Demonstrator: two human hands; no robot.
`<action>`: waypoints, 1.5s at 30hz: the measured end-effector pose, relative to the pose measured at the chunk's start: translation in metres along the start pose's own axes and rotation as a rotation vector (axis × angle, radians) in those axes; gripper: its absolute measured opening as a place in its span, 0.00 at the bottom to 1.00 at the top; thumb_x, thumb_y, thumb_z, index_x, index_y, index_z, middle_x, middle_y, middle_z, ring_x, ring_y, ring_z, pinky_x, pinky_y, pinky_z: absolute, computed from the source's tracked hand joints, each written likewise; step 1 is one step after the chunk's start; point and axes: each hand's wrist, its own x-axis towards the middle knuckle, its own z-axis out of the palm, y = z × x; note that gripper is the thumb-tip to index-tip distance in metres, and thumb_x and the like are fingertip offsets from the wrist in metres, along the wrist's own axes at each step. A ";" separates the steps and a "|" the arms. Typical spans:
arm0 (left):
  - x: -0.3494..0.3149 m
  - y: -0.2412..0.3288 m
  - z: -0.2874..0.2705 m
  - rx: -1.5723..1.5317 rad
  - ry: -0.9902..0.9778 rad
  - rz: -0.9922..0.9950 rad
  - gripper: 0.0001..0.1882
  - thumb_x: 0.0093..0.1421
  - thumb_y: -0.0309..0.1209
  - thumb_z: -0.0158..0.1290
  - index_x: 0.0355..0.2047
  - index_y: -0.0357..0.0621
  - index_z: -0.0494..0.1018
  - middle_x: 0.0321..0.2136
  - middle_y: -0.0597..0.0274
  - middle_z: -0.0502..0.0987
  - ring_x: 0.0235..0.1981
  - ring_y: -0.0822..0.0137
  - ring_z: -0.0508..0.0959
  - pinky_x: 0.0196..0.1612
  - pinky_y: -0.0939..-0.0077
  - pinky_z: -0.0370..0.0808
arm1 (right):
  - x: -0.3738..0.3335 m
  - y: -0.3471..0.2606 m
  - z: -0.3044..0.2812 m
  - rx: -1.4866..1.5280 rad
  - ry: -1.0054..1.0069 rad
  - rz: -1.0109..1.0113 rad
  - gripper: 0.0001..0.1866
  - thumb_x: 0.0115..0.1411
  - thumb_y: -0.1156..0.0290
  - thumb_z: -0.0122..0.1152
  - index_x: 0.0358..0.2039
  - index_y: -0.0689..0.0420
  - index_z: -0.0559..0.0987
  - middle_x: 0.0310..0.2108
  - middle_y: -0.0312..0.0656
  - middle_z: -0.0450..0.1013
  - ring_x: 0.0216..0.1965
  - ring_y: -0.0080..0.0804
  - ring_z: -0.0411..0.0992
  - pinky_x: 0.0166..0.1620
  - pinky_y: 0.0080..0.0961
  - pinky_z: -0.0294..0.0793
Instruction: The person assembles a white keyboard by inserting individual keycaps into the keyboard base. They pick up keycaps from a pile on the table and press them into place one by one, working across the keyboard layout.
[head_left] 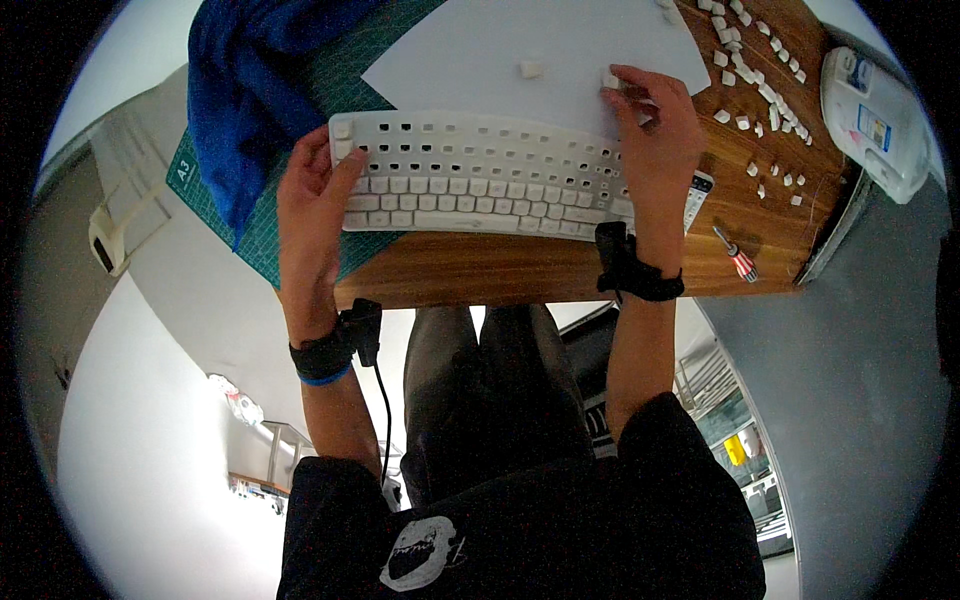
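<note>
The white computer keyboard [490,190], only partly filled with caps, lies partly over the green cutting mat [262,235], and the left hand [312,195] grips its left end between thumb and fingers. Beyond its far edge, toward the right end, the right hand [660,125] pinches one white keycap [609,81]; a screwdriver [738,259] lies right of the keyboard.

Half-hidden around the keyboard [470,188]
The right hand [660,125] and wrist [662,222] cover its right end and part of a slim object [701,186] just right of it; beyond the keyboard, the white sheet [460,60] leaves my sight.
</note>
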 end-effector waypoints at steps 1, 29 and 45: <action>-0.001 0.001 0.001 -0.001 0.006 -0.001 0.22 0.67 0.28 0.57 0.58 0.36 0.68 0.49 0.54 0.82 0.47 0.67 0.82 0.50 0.73 0.78 | -0.001 -0.004 -0.002 -0.043 -0.006 0.015 0.15 0.56 0.71 0.72 0.46 0.52 0.85 0.40 0.42 0.76 0.38 0.36 0.77 0.45 0.32 0.78; 0.000 0.006 0.005 0.132 0.104 -0.001 0.18 0.66 0.24 0.56 0.56 0.35 0.69 0.47 0.56 0.82 0.47 0.68 0.81 0.52 0.74 0.75 | 0.001 0.061 -0.051 -0.232 0.245 0.310 0.24 0.59 0.73 0.68 0.57 0.56 0.74 0.55 0.56 0.62 0.56 0.52 0.65 0.59 0.42 0.69; 0.001 0.006 0.001 0.097 0.064 -0.013 0.17 0.65 0.25 0.57 0.54 0.36 0.71 0.46 0.57 0.82 0.46 0.68 0.80 0.51 0.73 0.75 | 0.056 -0.012 -0.028 -0.017 0.078 0.151 0.24 0.63 0.71 0.65 0.59 0.55 0.72 0.55 0.58 0.64 0.48 0.54 0.73 0.53 0.43 0.75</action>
